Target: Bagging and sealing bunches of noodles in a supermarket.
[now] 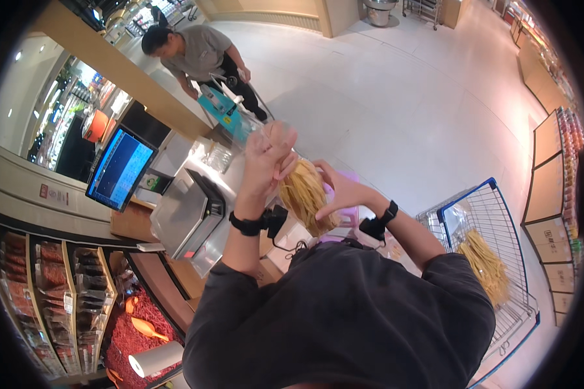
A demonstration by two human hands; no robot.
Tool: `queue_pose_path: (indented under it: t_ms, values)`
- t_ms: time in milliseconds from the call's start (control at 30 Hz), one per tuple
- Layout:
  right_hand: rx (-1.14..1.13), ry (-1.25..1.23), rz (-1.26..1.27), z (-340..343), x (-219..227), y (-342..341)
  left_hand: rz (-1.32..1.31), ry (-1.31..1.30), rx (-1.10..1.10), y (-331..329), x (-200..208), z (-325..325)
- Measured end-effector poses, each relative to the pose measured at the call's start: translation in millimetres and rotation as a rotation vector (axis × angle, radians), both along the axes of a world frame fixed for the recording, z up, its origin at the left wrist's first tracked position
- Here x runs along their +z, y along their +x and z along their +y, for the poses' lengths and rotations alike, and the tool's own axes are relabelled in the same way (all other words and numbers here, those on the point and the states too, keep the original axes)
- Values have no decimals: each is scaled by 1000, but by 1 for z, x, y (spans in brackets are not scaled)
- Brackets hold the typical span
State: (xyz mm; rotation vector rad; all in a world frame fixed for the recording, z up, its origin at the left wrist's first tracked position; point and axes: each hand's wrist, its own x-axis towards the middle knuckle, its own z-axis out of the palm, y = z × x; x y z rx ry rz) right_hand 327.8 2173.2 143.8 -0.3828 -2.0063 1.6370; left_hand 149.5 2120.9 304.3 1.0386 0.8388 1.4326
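Note:
In front of my chest, I hold a clear plastic bag of long yellow dried sticks (303, 194), which look like dried bean curd sticks. My left hand (270, 155) is closed round the gathered, see-through neck at the bag's upper left. From the right side, my right hand (349, 192) grips the full body of the bag, thumb in front and fingers round the far side. Part of a pink plastic thing (349, 217) shows behind the right hand; its kind is hidden. Each wrist wears a black strap with a small device.
At right a wire shopping cart (499, 240) holds more yellow sticks (483, 266). A metal counter (182, 211) and a screen (121, 167) are at left. Red dried goods with orange scoops (148, 329) lie lower left. A person (201, 55) stands ahead by a teal machine (220, 109).

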Motion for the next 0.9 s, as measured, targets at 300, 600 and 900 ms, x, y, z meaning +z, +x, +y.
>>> queue_pose_path:
  t_ms: [300, 600, 900]
  values:
    - [-338, -26, -138, -32, 24, -19, 5, -31, 233, 10, -7, 12]
    - [-332, 95, 28, -29, 2, -14, -156, -37, 315, 3, -21, 11]
    - [-136, 92, -103, -16, 40, -12, -171, 14, 61, 0, -15, 5]
